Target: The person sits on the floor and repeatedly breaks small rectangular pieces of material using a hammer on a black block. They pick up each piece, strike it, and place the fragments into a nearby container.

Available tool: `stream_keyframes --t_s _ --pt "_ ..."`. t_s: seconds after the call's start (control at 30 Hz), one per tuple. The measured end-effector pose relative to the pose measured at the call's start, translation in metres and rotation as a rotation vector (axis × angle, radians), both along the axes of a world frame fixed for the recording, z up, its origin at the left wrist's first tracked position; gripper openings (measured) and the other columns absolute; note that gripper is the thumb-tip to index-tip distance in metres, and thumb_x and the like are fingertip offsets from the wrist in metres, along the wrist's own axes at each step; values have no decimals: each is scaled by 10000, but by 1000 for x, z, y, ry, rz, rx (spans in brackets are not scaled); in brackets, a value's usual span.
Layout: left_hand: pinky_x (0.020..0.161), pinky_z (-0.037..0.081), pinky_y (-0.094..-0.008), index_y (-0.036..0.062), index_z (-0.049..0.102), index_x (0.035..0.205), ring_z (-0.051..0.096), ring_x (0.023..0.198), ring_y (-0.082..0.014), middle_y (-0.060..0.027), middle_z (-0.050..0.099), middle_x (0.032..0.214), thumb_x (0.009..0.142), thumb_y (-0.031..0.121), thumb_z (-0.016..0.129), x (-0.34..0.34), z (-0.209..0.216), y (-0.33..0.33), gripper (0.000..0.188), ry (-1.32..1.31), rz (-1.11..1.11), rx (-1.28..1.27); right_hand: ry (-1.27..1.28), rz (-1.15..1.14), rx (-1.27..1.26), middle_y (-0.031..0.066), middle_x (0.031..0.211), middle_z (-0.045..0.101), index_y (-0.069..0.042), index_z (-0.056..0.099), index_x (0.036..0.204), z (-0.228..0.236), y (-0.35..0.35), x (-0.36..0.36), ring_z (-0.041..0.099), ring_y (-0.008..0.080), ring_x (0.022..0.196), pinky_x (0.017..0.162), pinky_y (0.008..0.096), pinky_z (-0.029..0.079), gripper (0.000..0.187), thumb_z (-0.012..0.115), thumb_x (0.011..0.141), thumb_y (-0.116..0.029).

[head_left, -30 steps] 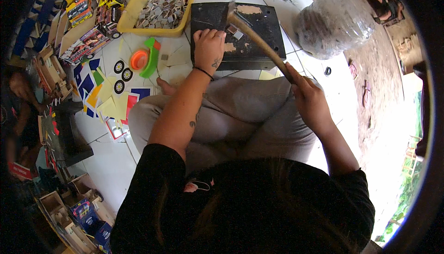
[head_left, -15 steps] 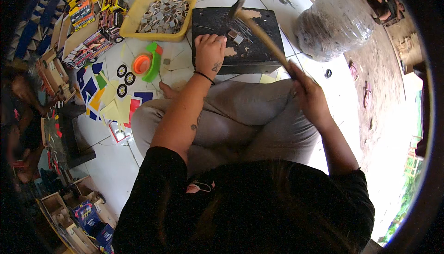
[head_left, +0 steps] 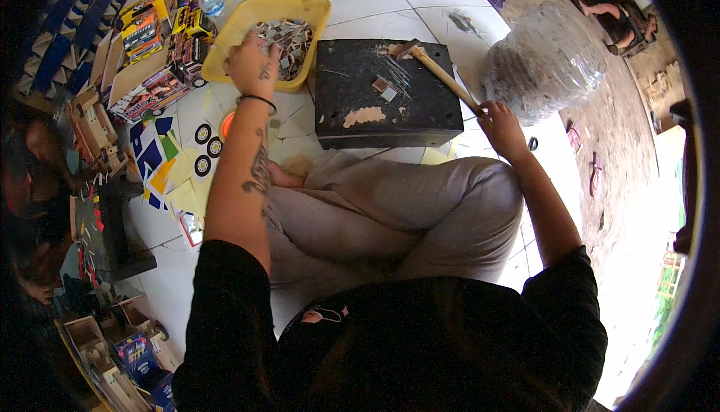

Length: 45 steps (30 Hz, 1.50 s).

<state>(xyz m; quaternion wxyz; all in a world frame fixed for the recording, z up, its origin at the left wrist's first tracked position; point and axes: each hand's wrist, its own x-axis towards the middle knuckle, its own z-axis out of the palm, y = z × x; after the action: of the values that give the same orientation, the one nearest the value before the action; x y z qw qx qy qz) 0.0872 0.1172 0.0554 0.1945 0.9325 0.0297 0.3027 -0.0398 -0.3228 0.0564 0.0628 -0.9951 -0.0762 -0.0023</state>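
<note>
The hammer (head_left: pixel 448 80) lay aslant over the right part of the black box (head_left: pixel 341 98), its head near the far edge; whether the metal actually touched the top, I could not tell. Just beside it lay a scatter of thin nails (head_left: pixel 400 74) and two small square pieces (head_left: pixel 388 94), one brown and one pale, toward the middle of the box top. The right hand (head_left: pixel 502 128) held the hammer near the end of its handle, fingers closed round it, off the box's right side. Letting the tool rest low and quiet while the other hand reached elsewhere seemed sensible to me; a slack hold might have let the handle roll into the nails. The left hand (head_left: pixel 253 63) was over the left part of the yellow basin (head_left: pixel 319 18), which stood just left of the box with a heap of small squares (head_left: pixel 292 41) inside. Its fingers were blurred and partly hidden, so I could not tell how far they were parted or whether they had a piece. Such a reach, I judged, was best done with the fingertips, taking one square by its edges rather than raking the heap. Farther out, wheels (head_left: pixel 202 165) lay to the left and a plastic-wrapped bundle (head_left: pixel 540 67) sat to the right.
</note>
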Motion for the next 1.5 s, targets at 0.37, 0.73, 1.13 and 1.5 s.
stream_keyframes --t_s 0.37,0.73,1.13,1.5 --pt "842 422 -421 82 677 966 528 986 -303 -84 600 999 737 296 732 -51 -29 -130 318 210 -505 42 56 172 -173 128 883 670 -95 689 865 2 143 93 642 307 865 796 420 497 203 675 719 -234" --pt "639 487 -307 12 594 920 625 712 -196 -98 642 807 754 38 699 -82 -19 -95 198 259 -558 -516 78 62 -98 188 826 672 -33 686 806 -2 158 95 663 323 822 762 424 529 207 645 730 -221" --pt "681 495 -345 29 639 861 614 763 -271 -111 625 803 705 -11 678 -81 -36 -99 165 81 -583 -466 191 -114 1309 62 775 648 -1 644 880 0 137 81 613 151 687 631 272 484 137 645 786 -101" --pt "666 483 -357 38 669 852 594 730 -249 -117 639 779 703 127 745 -75 -45 -92 189 241 -550 -373 38 161 986 10 749 640 -21 603 833 -16 177 72 573 56 676 594 208 451 93 687 818 -58"
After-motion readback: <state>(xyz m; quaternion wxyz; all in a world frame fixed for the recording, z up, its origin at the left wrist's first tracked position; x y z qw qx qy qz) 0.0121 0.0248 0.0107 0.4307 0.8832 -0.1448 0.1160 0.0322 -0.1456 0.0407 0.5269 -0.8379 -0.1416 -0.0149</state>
